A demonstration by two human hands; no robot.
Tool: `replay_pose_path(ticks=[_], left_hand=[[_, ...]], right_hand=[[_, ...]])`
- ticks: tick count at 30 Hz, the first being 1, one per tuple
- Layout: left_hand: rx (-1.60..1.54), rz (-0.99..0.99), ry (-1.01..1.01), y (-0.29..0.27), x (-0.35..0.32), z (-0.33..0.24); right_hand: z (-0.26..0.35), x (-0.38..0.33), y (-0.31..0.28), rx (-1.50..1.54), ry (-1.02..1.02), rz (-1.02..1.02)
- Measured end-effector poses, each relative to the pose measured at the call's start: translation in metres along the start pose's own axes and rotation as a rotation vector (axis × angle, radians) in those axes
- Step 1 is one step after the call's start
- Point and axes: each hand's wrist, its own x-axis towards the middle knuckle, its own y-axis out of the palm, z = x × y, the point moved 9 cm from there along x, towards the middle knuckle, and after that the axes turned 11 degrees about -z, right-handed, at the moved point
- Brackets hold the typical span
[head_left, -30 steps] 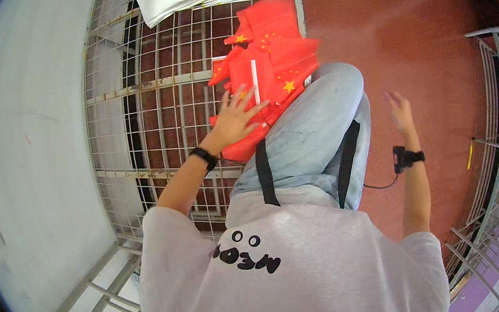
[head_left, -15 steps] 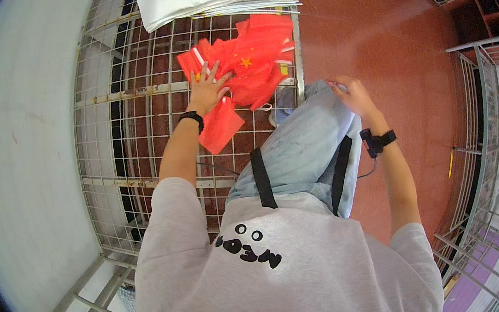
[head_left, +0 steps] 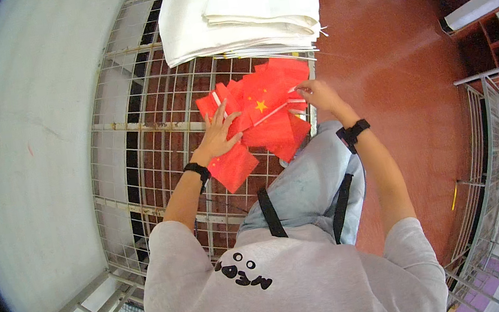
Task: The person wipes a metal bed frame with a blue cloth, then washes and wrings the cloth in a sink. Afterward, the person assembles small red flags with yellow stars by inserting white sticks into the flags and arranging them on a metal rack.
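Observation:
A loose pile of small red flags with yellow stars (head_left: 265, 87) lies on a wire mesh frame (head_left: 150, 128) in front of me. My left hand (head_left: 216, 136) rests on the pile's left side, its fingers spread over the cloth. A separate red flag piece (head_left: 233, 170) pokes out below that hand. At the pile's right edge my right hand (head_left: 319, 96) pinches the side of the top flag, near a white strip. Its thumb and finger partly cover the pinched edge.
Folded white cloths (head_left: 236, 14) are stacked on the mesh beyond the flags. My bent leg in light jeans (head_left: 303, 174) is at the frame's right side. Red floor (head_left: 408, 102) stretches to the right, toward metal bed frames (head_left: 490, 122) and brown shelving (head_left: 497, 35). A white wall (head_left: 28, 168) stands left.
My right hand has left my knee, moved forward and left, and taken the top flag's right edge. The top flag now lies flatter. My left hand stays on the pile; the view has shifted.

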Motion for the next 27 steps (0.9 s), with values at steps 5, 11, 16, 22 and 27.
replay_pose_path(ticks=[5,11,16,22,27], left_hand=[[-0.092,-0.208,-0.165,-0.020,0.002,0.023],[0.081,-0.286,-0.565,-0.015,0.015,0.065],[0.203,-0.246,-0.813,-0.005,0.023,0.086],[0.146,-0.161,-0.826,0.006,0.035,0.089],[0.104,-0.206,-0.760,0.019,0.024,0.099]], right_hand=[[0.002,0.067,0.002,-0.174,0.032,-0.061],[-0.011,0.140,0.048,-0.363,-0.081,-0.143],[0.003,0.170,0.088,-0.613,-0.245,-0.051],[0.010,0.168,0.091,-0.649,-0.355,-0.108],[0.021,0.153,0.081,-0.623,-0.472,-0.201]])
